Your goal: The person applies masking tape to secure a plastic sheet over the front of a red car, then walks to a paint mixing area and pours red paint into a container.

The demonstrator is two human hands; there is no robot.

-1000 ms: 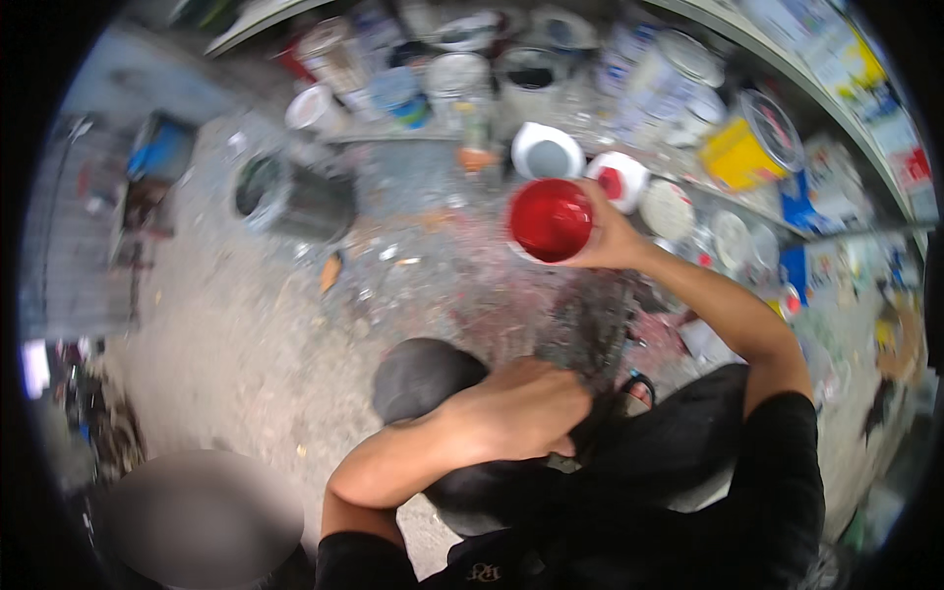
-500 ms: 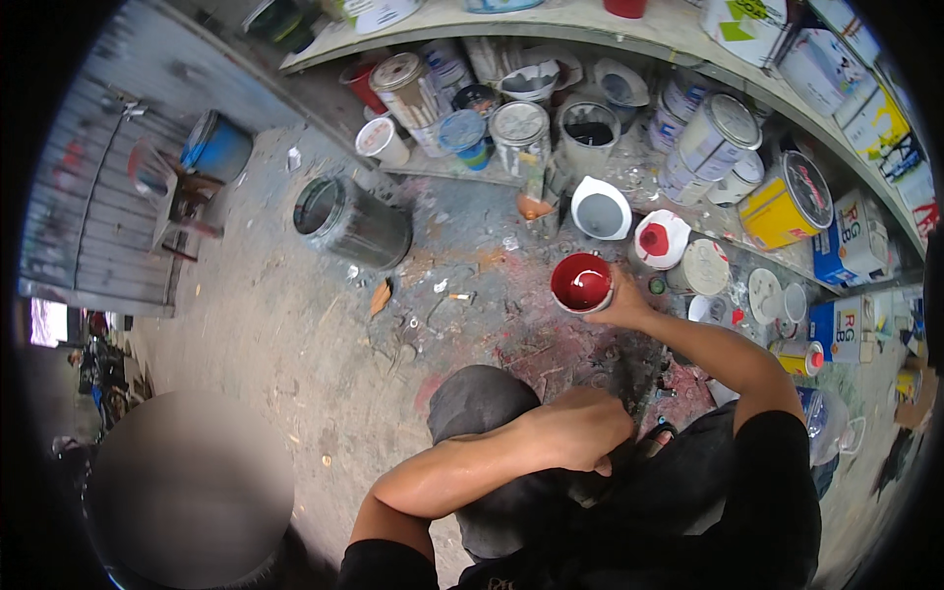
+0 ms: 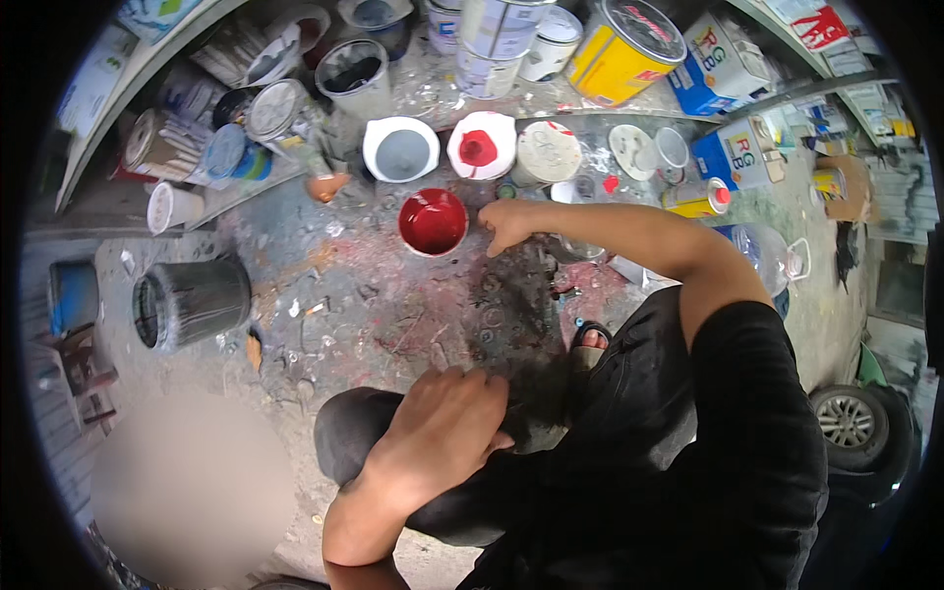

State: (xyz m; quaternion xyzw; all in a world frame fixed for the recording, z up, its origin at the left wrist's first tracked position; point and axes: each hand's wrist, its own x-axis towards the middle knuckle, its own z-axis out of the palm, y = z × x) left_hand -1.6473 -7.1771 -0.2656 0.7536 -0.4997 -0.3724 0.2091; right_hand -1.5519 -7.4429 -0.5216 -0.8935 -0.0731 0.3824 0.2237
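Observation:
A cup of red paint (image 3: 434,222) stands on the stained floor, its glossy surface visible from above. Just right of its rim is my right hand (image 3: 511,224), empty and apart from the cup, with thumb and forefinger separated. My left hand (image 3: 438,418) rests by my bent knee, back upward; its fingers curl under and hide whatever may be inside. Beyond the cup sit a white bowl of grey paint (image 3: 401,149) and a white bowl with a red puddle (image 3: 482,146). A pale round lid or tub top (image 3: 549,152) is right of them.
Paint cans and tubs crowd the low shelf, including a yellow can (image 3: 626,51). A dark drum (image 3: 192,302) stands at the left. Near my right arm are a yellow bottle with a red cap (image 3: 697,198) and a clear plastic jug (image 3: 759,258). A car wheel (image 3: 850,426) shows far right.
My right hand has let go of the red paint cup, which now stands on the floor. The view has swung to the right, and my left hand has turned with its knuckles forward.

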